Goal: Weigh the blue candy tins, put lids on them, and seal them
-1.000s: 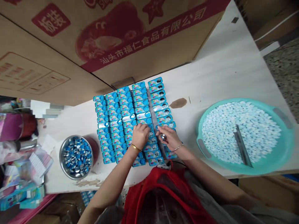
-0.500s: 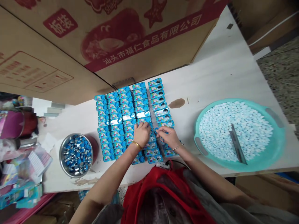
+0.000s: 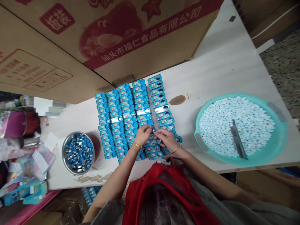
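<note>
Left hand (image 3: 142,135) is seen curled, with its fingertips pinched on a tin (image 3: 152,136) in the near rows. Right hand (image 3: 167,140) is closed to much the same degree, its fingertips drawn up against that same tin (whether some small part is nipped between them cannot be told). The tin sits in its place among the other tins (image 3: 122,120), which are laid in tight columns on the desk (image 3: 222,68), each touching the next.

The step would seem best done with the tin steadied by the left hand while the fine work is left to the right. Pressure should be directed straight down, so that neighbouring tins are not pushed out of line. Wrists are best held clear of the rows beneath them. Since the bowl (image 3: 62,153) of caps (image 3: 78,152) is set to the left and the basin (image 3: 280,140) of sweets (image 3: 222,125) to the right, both well apart from the hands, any reach should be made by the nearer hand, and the rows should not be crossed.
</note>
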A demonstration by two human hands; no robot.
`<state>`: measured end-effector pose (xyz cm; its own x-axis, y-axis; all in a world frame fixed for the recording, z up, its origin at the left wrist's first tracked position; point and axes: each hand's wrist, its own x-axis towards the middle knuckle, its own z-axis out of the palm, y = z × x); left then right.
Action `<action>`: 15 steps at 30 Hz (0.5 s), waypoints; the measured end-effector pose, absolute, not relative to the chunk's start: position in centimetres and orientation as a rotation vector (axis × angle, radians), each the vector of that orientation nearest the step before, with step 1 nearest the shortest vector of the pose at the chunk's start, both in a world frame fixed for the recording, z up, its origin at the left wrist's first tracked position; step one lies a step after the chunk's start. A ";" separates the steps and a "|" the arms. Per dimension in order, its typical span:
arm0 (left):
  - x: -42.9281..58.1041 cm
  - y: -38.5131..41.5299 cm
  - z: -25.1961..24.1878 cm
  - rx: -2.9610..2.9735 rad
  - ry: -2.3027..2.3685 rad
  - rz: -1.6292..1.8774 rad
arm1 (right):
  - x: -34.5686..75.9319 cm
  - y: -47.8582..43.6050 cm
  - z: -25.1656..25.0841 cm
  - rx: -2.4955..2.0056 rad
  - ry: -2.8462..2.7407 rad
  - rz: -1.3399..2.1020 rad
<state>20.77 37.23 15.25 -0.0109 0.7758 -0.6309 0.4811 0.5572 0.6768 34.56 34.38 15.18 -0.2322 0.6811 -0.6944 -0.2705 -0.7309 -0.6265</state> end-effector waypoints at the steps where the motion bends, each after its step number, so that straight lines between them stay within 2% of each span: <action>1: 20.7 37.4 15.4 1.168 1.683 0.276 | 34.6 34.4 15.1 -1.414 -0.538 2.037; 5: 20.3 37.0 15.7 1.505 1.801 0.230 | 35.2 34.1 15.2 -1.358 -0.485 2.135; 8: 20.7 36.6 15.6 1.705 1.720 0.231 | 36.5 33.5 15.4 -1.286 -0.353 2.194; 12: 21.9 36.3 15.0 2.033 1.541 0.040 | 38.7 32.5 15.5 -1.224 -0.278 2.247; 15: 22.5 36.0 14.7 2.061 1.598 0.033 | 39.7 31.9 15.6 -1.262 -0.258 2.227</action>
